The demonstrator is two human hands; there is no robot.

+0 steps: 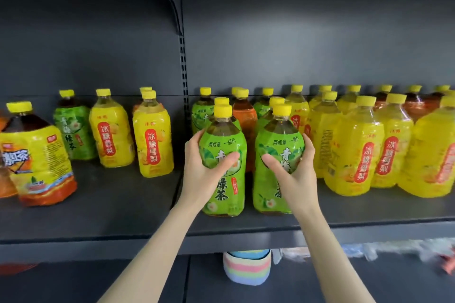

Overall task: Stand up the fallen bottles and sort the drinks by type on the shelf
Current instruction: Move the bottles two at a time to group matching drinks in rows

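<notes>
Shelf (110, 206): dark grey, carries every bottle; split at the back by a slotted post (183, 69), used here as the mark for all places.
Black-tea bottle (37, 155): farthest left of the post, towards the shelf front; yellow-and-orange label, dark drink, yellow cap; stands on its base.
Back green-tea bottle (72, 130): left of the post, deeper in than the black tea; upright.
First pear bottle (110, 133): left of the post, just right of that green one; yellow label, upright.
Second pear bottle (152, 142): just left of the post, upright; hides most of another bottle right behind.
Left hand (204, 167): just right of the post; wraps round the left side of the left front green-tea bottle (225, 189), thumb across the label.
Right front green-tea bottle (275, 138): next to the right, close beside its twin yet apart; both upright, bases on the shelf near the front edge.
Right hand (295, 172): curls round the right side of the right front green-tea bottle, thumb on the label.
Behind the pair: more green bottles and an orange-labelled bottle (245, 120), all upright.
Pear-bottle group (354, 147): well right of the post; packed rows in yellow labels, standing.
Back orange bottles (416, 106): far right of the post, behind the pear rows.
Striped container (246, 268): below the shelf, right of the post's line.
</notes>
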